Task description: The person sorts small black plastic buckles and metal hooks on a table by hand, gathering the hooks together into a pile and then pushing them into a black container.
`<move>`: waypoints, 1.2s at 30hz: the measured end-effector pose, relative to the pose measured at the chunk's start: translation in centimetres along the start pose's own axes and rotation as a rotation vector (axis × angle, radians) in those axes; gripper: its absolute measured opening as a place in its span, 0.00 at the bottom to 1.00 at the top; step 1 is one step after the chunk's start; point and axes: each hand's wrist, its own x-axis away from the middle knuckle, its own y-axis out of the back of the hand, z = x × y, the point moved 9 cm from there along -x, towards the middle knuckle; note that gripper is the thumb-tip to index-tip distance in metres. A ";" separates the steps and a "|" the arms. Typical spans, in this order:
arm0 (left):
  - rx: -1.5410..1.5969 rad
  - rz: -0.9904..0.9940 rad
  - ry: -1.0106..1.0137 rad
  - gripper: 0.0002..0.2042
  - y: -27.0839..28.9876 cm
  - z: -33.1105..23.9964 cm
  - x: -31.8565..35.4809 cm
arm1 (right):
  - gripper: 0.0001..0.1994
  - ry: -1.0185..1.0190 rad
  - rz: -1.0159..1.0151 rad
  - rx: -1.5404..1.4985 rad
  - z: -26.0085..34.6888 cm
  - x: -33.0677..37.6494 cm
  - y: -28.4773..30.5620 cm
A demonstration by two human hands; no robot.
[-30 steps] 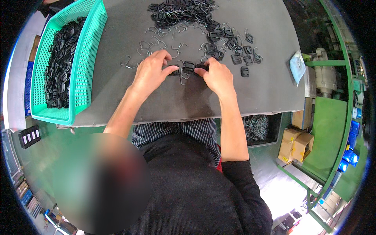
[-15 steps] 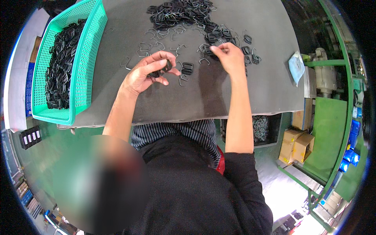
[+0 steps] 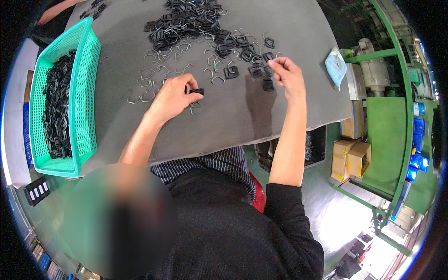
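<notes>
My left hand [image 3: 171, 99] is low over the table, its thumb and fingers closed on a black plastic buckle [image 3: 198, 91]. Just below those fingertips lies a bent wire hook [image 3: 195, 108]. Off to the right, my right hand [image 3: 290, 80] has its thumb and fingertips pinched together; what they hold, if anything, is too small to make out. Beside it lie loose black buckles, one of them a dark square buckle [image 3: 268, 84]. Another buckle [image 3: 231, 72] sits between the hands. Several loose wire hooks [image 3: 146, 73] are scattered beyond my left hand.
A large pile of black buckles and wire hooks [image 3: 186, 21] covers the far middle of the grey table [image 3: 219, 126]. At left stands a turquoise basket [image 3: 88, 107] full of black parts. A blue face mask [image 3: 336, 67] lies at the right edge. Another person's arm [image 3: 58, 11] shows far left.
My left hand has turned palm down and lowered to the table. The right hand has moved right, away from the buckles it was over. The whole view has shifted, bringing another person's arm in.
</notes>
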 end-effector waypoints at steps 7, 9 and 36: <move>1.088 0.260 0.043 0.12 0.0 0.2 -0.2 | 0.17 0.235 0.059 0.700 1.0 0.0 -4.8; 1.200 0.251 0.007 0.13 0.7 -0.4 -1.1 | 0.13 0.070 0.204 -0.095 -0.5 0.9 -3.4; 0.081 0.089 0.061 0.09 0.2 -1.9 -7.6 | 0.14 0.099 0.266 0.237 1.4 -6.2 1.4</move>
